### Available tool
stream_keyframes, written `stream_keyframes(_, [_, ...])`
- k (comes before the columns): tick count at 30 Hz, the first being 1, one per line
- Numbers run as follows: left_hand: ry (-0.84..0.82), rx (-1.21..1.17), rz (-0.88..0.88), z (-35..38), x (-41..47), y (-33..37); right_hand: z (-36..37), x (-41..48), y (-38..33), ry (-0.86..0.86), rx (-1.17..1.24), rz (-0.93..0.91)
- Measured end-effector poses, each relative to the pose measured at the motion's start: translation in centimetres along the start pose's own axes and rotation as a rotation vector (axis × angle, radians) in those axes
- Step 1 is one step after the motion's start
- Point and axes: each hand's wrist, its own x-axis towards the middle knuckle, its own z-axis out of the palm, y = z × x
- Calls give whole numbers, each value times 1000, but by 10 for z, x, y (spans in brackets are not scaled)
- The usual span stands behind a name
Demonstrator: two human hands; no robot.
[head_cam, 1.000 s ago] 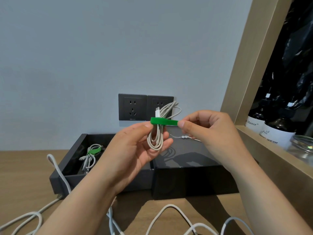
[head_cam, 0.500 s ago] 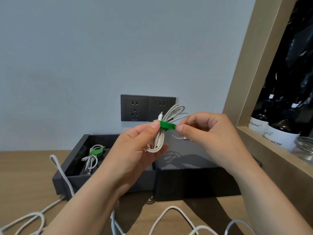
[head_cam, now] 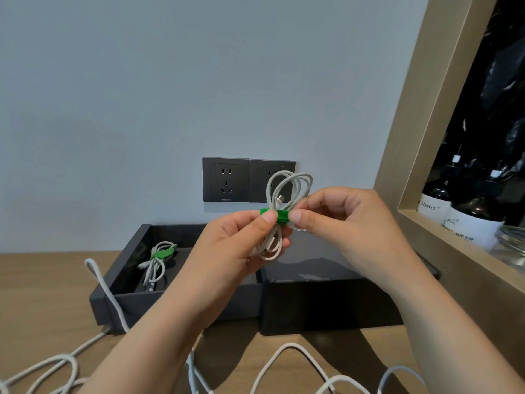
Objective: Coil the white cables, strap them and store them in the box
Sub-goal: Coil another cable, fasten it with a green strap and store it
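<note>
Slack has gone from the green strap [head_cam: 282, 217]: a second ago it stuck out sideways from the coil as a long flat tail, and half a second ago the tail was shorter. Now it lies wound round the waist of the coiled cable [head_cam: 273, 243] with no tail showing. Both hands hold the bundle in the air above the right end of the box [head_cam: 181, 305]. The left hand [head_cam: 227, 245] has its grip clenched on the bundle, thumb pressed on the strap and fingers curled behind the lower loops. The right hand [head_cam: 349, 223] pinches the strap's other side between thumb and forefinger. I judge the strapping all but done, needing only a press to seal the end before the bundle goes down into the box.

The cable is thin, off-white and matt, bent into several soft oval loops, with a small metal plug poking up among the upper ones. The strap looks like flat fabric, probably hook-and-loop. The box is a shallow, matt charcoal rectangle with square walls. Inside its left half lies one strapped bundle [head_cam: 154, 265], already stored. Touching the box on its right sits a matching dark lid [head_cam: 326, 302]. In front of the box, thicker smooth loose cables [head_cam: 287, 345] sprawl over the wood-grain bench [head_cam: 42, 294], so more coiling remains.
</note>
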Motion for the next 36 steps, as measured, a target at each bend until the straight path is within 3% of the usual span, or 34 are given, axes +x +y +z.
stream_keyframes(12, [39, -72, 3, -1, 1, 1, 3, 1, -2, 15, 47, 51])
stream_keyframes(24, [28, 136, 64, -1, -2, 4, 4, 0, -3, 14, 19, 25])
stream_keyframes(36, [-6, 154, 59, -2, 0, -1, 6, 0, 1, 18, 56, 19])
